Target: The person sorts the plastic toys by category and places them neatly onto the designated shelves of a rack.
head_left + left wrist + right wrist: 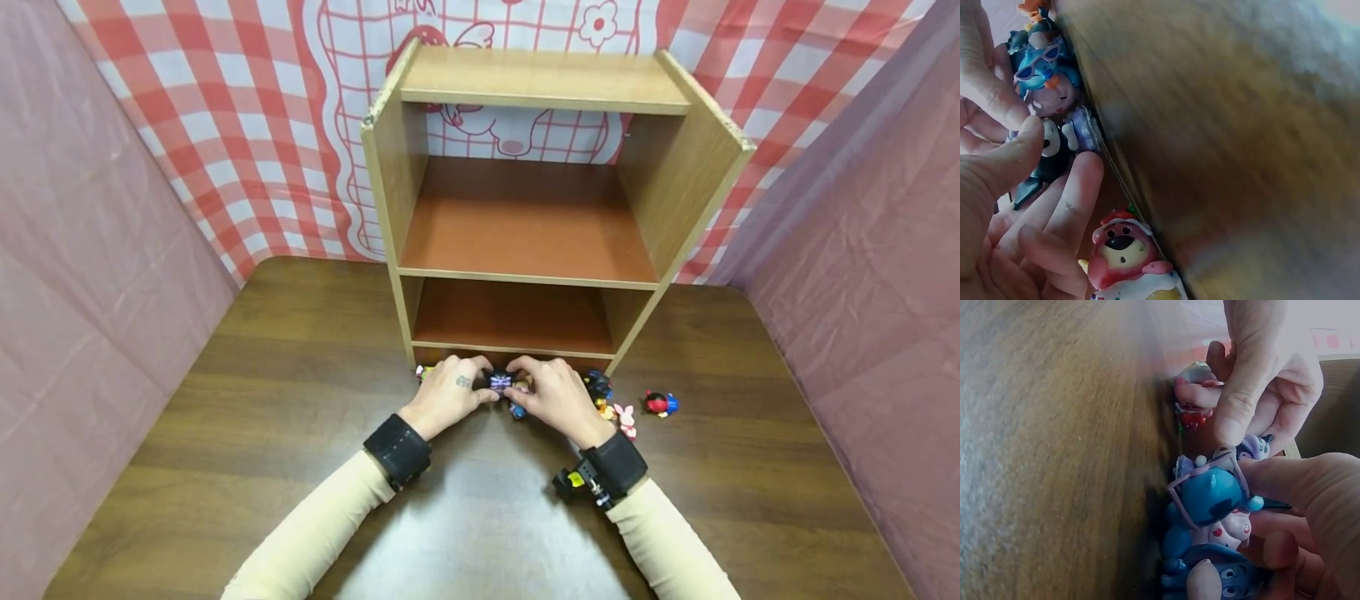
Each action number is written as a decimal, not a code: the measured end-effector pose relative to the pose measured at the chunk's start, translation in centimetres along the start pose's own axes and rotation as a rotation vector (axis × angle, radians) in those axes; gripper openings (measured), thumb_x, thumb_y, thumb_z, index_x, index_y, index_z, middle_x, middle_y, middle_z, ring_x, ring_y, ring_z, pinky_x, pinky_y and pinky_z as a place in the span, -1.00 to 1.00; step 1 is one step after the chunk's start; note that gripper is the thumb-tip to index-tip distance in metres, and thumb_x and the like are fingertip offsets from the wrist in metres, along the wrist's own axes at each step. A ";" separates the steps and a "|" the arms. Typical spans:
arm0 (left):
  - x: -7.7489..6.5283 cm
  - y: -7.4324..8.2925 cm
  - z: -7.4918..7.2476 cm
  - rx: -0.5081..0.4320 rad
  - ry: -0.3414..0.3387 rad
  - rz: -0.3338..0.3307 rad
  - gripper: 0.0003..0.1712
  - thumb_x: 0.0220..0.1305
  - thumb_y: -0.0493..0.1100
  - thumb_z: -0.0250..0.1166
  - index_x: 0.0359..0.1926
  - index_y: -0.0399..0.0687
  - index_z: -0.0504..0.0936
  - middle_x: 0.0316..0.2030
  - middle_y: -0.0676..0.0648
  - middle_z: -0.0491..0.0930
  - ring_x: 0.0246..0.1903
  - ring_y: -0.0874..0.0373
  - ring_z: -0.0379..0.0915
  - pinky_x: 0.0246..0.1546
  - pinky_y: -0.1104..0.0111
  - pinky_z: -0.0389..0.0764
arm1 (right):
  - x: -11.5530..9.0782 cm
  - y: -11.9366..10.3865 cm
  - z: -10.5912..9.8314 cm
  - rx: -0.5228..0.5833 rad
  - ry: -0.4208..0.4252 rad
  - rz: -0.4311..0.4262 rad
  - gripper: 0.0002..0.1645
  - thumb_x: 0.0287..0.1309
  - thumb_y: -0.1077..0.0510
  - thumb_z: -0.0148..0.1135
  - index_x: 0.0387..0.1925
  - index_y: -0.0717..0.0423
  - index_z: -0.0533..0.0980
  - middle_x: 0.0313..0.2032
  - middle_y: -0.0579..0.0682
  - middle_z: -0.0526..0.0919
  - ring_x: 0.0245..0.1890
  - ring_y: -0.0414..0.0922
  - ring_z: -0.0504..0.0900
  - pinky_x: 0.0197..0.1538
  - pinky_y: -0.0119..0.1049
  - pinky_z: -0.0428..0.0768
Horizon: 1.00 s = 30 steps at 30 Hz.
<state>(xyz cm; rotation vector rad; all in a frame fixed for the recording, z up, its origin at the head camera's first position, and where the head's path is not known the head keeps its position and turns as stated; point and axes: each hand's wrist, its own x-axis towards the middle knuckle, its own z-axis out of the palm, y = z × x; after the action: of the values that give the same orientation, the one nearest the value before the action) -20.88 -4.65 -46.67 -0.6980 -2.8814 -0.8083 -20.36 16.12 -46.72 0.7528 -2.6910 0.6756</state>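
Left hand (452,390), half-closed, is pinching a glossy black figurine (500,382) before the foot of a wood-grain shelf (528,221); its purple patch is facing up, the hands obscuring its long axis; a rounded blue figurine (517,412) is resting just beside; right hand (558,395) is likewise pinching the black figurine.

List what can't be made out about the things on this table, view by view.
Head view: the red-and-blue figure's finer details are too small.
Head view: the black-and-yellow object is partly hidden by the right wrist strap.
Left wrist view: the black-and-purple figure is partly covered by the left hand.
Left wrist view: the bottom edge cuts off the red bear figure's lower part.
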 end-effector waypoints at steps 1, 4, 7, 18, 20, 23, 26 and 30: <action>0.0 0.0 0.0 -0.007 -0.003 0.004 -0.59 0.14 0.09 0.53 -0.07 0.01 0.71 -0.28 0.07 0.81 -0.29 0.10 0.73 -0.34 0.21 0.64 | 0.0 0.0 0.0 -0.002 0.003 0.006 -0.63 0.01 0.02 0.58 -0.12 0.00 0.68 -0.56 -0.15 0.69 -0.59 -0.26 0.52 -0.48 -0.24 0.51; 0.1 0.0 0.0 -0.010 0.000 0.013 -0.58 0.15 0.09 0.53 -0.06 -0.01 0.72 -0.27 0.06 0.81 -0.27 0.10 0.74 -0.32 0.21 0.65 | -0.1 0.1 0.0 -0.002 0.019 0.024 -0.61 -0.02 0.01 0.59 -0.14 0.03 0.69 -0.54 -0.12 0.71 -0.58 -0.22 0.55 -0.48 -0.22 0.52; 0.2 0.1 0.0 0.010 0.006 0.015 -0.59 0.16 0.10 0.52 -0.05 0.00 0.72 -0.26 0.07 0.81 -0.27 0.10 0.74 -0.34 0.21 0.65 | -0.1 0.2 0.0 -0.002 0.033 0.038 -0.62 -0.04 0.01 0.60 -0.17 0.03 0.70 -0.51 -0.09 0.74 -0.57 -0.19 0.57 -0.46 -0.20 0.53; 0.1 0.1 0.2 0.033 0.010 0.007 -0.61 0.19 0.08 0.50 -0.04 0.03 0.71 -0.25 0.05 0.80 -0.30 0.09 0.72 -0.38 0.22 0.64 | -0.1 0.3 0.5 0.020 0.040 0.048 -0.65 -0.07 0.02 0.57 -0.21 0.01 0.68 -0.45 -0.05 0.75 -0.49 -0.10 0.63 -0.43 -0.17 0.55; 0.0 0.1 0.2 0.030 0.014 0.015 -0.62 0.19 0.07 0.50 -0.04 0.03 0.71 -0.26 0.04 0.80 -0.32 0.10 0.70 -0.40 0.23 0.62 | -0.1 0.2 0.5 0.020 0.047 0.046 -0.65 -0.07 0.03 0.57 -0.22 0.01 0.68 -0.44 -0.05 0.76 -0.48 -0.09 0.64 -0.43 -0.17 0.55; 0.0 0.2 0.0 0.029 0.033 0.018 -0.61 0.19 0.07 0.50 -0.04 0.01 0.71 -0.28 0.02 0.79 -0.34 0.07 0.70 -0.41 0.22 0.62 | 0.1 0.2 0.5 0.025 0.059 0.042 -0.66 -0.06 0.03 0.55 -0.21 0.01 0.68 -0.43 -0.05 0.76 -0.48 -0.09 0.63 -0.42 -0.16 0.55; 0.0 0.3 -0.3 0.020 0.047 0.013 -0.60 0.19 0.08 0.50 -0.04 0.00 0.71 -0.29 0.00 0.79 -0.35 0.04 0.71 -0.41 0.20 0.62 | 0.2 0.1 0.4 0.035 0.071 0.043 -0.67 -0.06 0.02 0.53 -0.21 0.01 0.68 -0.42 -0.05 0.77 -0.47 -0.08 0.64 -0.42 -0.14 0.55; 0.0 0.4 -0.5 0.006 0.043 0.010 -0.59 0.22 0.10 0.48 -0.02 -0.02 0.70 -0.27 -0.03 0.79 -0.34 0.02 0.72 -0.39 0.19 0.62 | 0.3 0.0 0.3 0.040 0.080 0.044 -0.67 -0.05 0.02 0.53 -0.21 0.02 0.68 -0.40 -0.03 0.78 -0.46 -0.07 0.65 -0.41 -0.13 0.56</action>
<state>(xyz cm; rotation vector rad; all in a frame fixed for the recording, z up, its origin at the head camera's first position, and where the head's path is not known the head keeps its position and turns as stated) -20.72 -4.60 -46.07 -0.6858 -2.8390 -0.8035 -20.63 15.84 -46.87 0.6633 -2.6359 0.7561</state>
